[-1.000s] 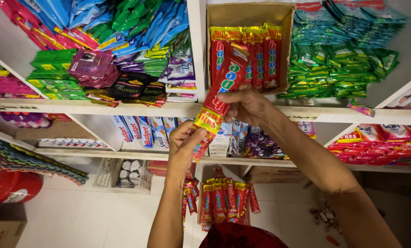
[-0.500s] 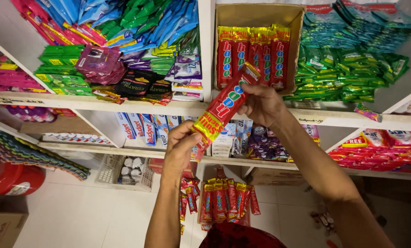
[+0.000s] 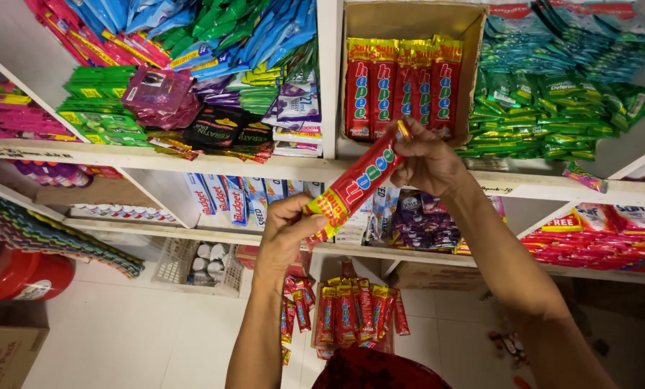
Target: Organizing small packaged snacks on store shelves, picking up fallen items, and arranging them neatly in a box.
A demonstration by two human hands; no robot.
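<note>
I hold a long red packet with yellow ends point(image 3: 360, 180) slanted in front of the shelves. My left hand point(image 3: 288, 232) pinches its lower yellow end, and my right hand point(image 3: 427, 160) grips its upper end. Just behind, a brown cardboard box point(image 3: 409, 18) on the upper shelf holds several matching red packets point(image 3: 402, 86) standing upright. More of the same red packets point(image 3: 355, 313) hang in a bunch below my arms.
Green sachets point(image 3: 553, 108) fill the shelf to the right, with blue, green and purple sachets point(image 3: 214, 65) to the left. White shelf boards point(image 3: 193, 160) run across. A red tub point(image 3: 20, 274), a cardboard carton point(image 3: 6, 353) and a white basket point(image 3: 200, 266) sit on the floor.
Both hands have shifted slightly right with the red packet, its upper end now nearer the cardboard box. The grip is unchanged.
</note>
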